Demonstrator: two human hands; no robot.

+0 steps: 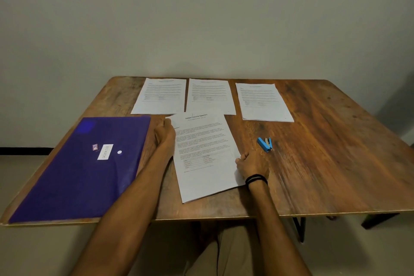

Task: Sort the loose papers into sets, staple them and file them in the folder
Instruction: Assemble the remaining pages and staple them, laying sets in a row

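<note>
A set of printed papers [202,154] lies tilted in the middle of the wooden table [324,152]. My left hand [164,134] holds its top left corner with curled fingers. My right hand [252,164] grips its right edge lower down. Three more paper sets lie in a row at the back: a left set [160,96], a middle set [209,96] and a right set [263,102]. A blue stapler [265,144] lies just beyond my right hand. A purple folder [83,168] lies closed at the left of the table.
The table's front edge runs close to my body, and dark table legs [300,228] show beneath it at the right. A plain wall stands right behind the table. The folder's near corner reaches the table's front left edge.
</note>
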